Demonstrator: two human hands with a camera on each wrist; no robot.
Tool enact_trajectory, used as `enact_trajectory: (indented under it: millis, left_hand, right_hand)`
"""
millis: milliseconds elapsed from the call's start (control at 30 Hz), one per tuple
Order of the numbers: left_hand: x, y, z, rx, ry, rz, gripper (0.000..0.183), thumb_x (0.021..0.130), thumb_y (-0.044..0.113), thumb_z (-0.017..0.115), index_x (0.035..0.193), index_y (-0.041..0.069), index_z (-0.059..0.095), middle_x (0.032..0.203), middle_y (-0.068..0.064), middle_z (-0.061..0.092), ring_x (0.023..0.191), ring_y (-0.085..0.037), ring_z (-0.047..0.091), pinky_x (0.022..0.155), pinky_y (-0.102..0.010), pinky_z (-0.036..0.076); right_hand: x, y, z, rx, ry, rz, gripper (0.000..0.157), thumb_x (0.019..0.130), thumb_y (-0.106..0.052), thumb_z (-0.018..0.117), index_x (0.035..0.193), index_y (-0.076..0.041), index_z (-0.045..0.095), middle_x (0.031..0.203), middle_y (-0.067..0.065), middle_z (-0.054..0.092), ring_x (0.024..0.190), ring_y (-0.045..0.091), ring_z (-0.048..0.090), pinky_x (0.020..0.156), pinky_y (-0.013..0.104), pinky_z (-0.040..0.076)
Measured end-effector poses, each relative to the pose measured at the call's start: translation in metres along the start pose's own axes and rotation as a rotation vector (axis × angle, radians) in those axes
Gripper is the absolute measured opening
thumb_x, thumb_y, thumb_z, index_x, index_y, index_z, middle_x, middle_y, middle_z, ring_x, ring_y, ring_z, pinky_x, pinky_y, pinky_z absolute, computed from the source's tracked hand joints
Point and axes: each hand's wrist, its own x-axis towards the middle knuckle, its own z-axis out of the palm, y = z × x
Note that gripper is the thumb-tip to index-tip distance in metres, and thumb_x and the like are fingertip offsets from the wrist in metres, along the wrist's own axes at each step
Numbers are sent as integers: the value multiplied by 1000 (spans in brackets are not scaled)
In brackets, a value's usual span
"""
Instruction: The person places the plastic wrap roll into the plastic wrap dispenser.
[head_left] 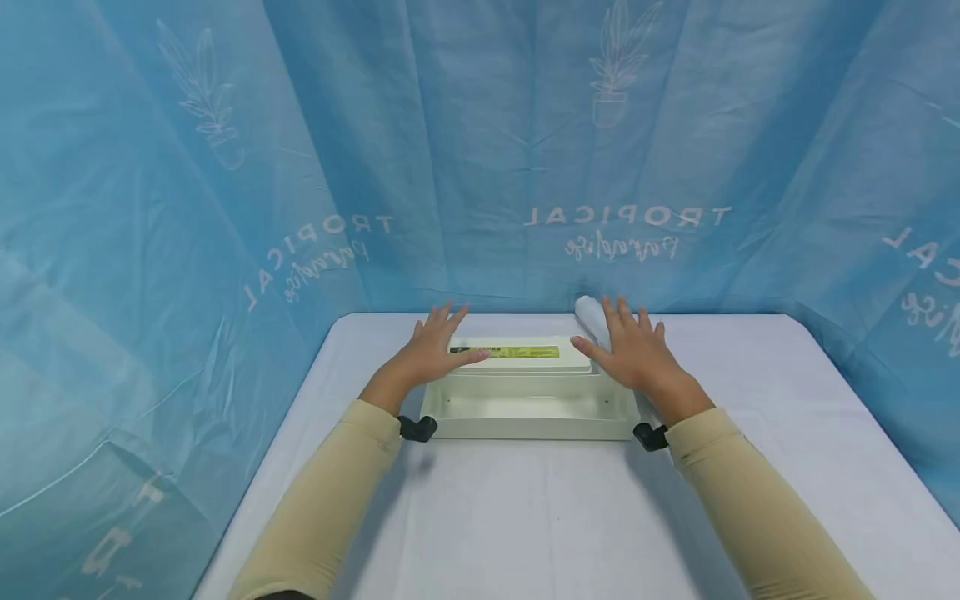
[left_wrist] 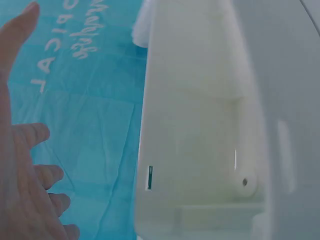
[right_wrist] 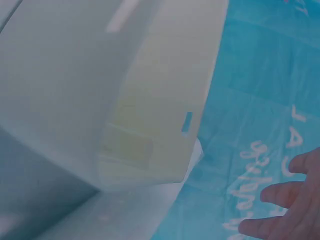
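A long cream plastic box (head_left: pixel 532 429) lies across the table with its hollow side facing up. Behind that hollow is a white panel (head_left: pixel 517 365) bearing a yellow-green label (head_left: pixel 536 352). My left hand (head_left: pixel 429 350) is over the box's left end, fingers spread and holding nothing. Over the right end my right hand (head_left: pixel 636 357) has its fingers spread too, with nothing gripped. A white roll (head_left: pixel 592 318) shows partly behind the right hand. In the left wrist view the box interior (left_wrist: pixel 195 125) has a narrow slot and a small round hole.
The table (head_left: pixel 480 517) wears a white cloth. Blue fabric (head_left: pixel 480 167) with printed plants and lettering hangs behind it and on both sides. Dark wrist-worn cameras (head_left: pixel 417 428) sit close to the box's ends.
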Motion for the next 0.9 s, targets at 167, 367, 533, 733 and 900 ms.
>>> enact_trajectory:
  millis: [167, 367, 533, 733, 900]
  left_hand:
    - [-5, -10, 7, -138, 26, -32, 109, 92, 83, 53, 171, 23, 8, 175, -11, -2, 158, -34, -11, 121, -66, -2]
    - [-13, -14, 14, -243, 69, -54, 107, 92, 82, 54, 171, 24, 9, 175, -8, -3, 158, -32, -12, 117, -74, 4]
    - [-19, -16, 18, -288, 87, -70, 99, 97, 72, 57, 171, 28, 9, 175, -3, -5, 158, -29, -11, 116, -75, 6]
    - [-27, -21, 25, -340, 116, -100, 100, 96, 70, 62, 171, 28, 12, 176, -2, 0, 159, -28, -5, 117, -74, 9]
    - [-38, -28, 34, -369, 154, -94, 100, 95, 64, 68, 171, 25, 16, 176, -3, 7, 159, -31, 4, 119, -69, 12]
  right_hand:
    - [-4, 8, -1, 99, 16, 32, 110, 98, -83, 32, 169, -5, 1, 170, 31, 2, 150, 62, 3, 112, 80, 2]
    - [-7, 15, 0, 153, 24, 69, 109, 100, -81, 32, 168, -3, 1, 170, 32, 3, 149, 63, 4, 113, 79, 4]
    - [-10, 22, 4, 160, 33, 90, 109, 100, -81, 30, 168, -1, 1, 170, 32, 5, 149, 63, 6, 113, 79, 7]
    - [-19, 37, 2, 185, 15, 116, 109, 101, -80, 31, 167, 1, -2, 169, 34, 1, 149, 63, 4, 113, 79, 5]
    - [-28, 50, 5, 216, -13, 145, 110, 100, -81, 31, 166, 0, -5, 168, 34, -3, 149, 62, 2, 114, 78, 4]
